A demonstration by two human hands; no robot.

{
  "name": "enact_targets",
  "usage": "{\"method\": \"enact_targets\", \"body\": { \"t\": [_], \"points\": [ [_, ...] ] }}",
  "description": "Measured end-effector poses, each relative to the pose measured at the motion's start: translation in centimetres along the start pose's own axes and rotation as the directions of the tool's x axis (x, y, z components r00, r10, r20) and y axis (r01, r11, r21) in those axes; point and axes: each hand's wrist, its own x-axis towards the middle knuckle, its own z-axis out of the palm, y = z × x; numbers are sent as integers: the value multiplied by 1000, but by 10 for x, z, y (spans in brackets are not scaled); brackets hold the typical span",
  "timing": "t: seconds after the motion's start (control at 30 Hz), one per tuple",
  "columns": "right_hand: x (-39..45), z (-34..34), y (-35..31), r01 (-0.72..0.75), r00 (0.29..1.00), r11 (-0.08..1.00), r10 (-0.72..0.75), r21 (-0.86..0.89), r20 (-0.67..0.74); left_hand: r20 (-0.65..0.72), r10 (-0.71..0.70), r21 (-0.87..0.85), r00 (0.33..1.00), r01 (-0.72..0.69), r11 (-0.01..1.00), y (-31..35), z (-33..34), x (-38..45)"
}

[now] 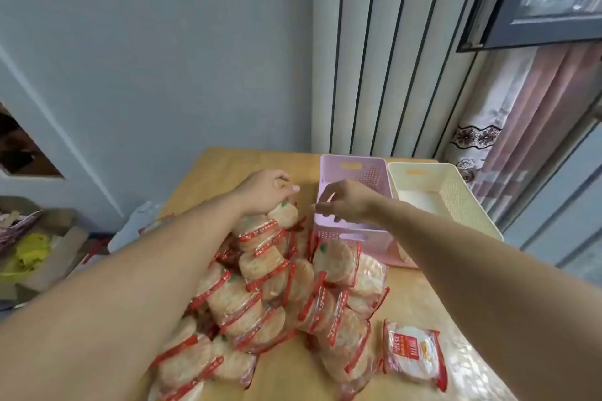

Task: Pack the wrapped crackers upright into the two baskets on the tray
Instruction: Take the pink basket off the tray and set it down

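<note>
A big heap of wrapped crackers [260, 290] in clear packets with red edges covers the middle of the wooden table [410, 296]. My left hand [265, 190] reaches over the heap's top and pinches the upper edge of one wrapped cracker [283, 214]. My right hand [345, 202] hovers at the near left corner of the pink basket [353, 163], fingers loosely curled with nothing visible in them. The pink basket looks empty where it shows. To its right stands the cream basket [456, 202], also empty.
One packet [412, 352] lies alone, label up, at the near right of the table. A wall and ribbed panel stand right behind the baskets, curtains [521, 140] to the right. Cardboard boxes with yellow material [32, 254] sit on the floor at left.
</note>
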Motion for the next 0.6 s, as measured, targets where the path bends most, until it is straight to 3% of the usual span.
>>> {"method": "enact_targets", "body": {
  "t": [0.2,0.37,0.47,0.6],
  "points": [
    [13,68,8,-100,984,897,26,-431,-176,-81,73,44,994,-69,997,-33,46,-20],
    [-4,85,12,-161,835,874,-127,-458,-536,-171,85,29,982,-81,996,-36,40,-67],
    [-27,79,2,-93,787,909,-182,-405,-590,-196,73,29,978,-69,997,-28,25,-99],
    [-68,59,-14,36,723,830,-407,-557,-559,-319,-2,-78,948,-24,997,-11,-8,-127]
  ]
}}
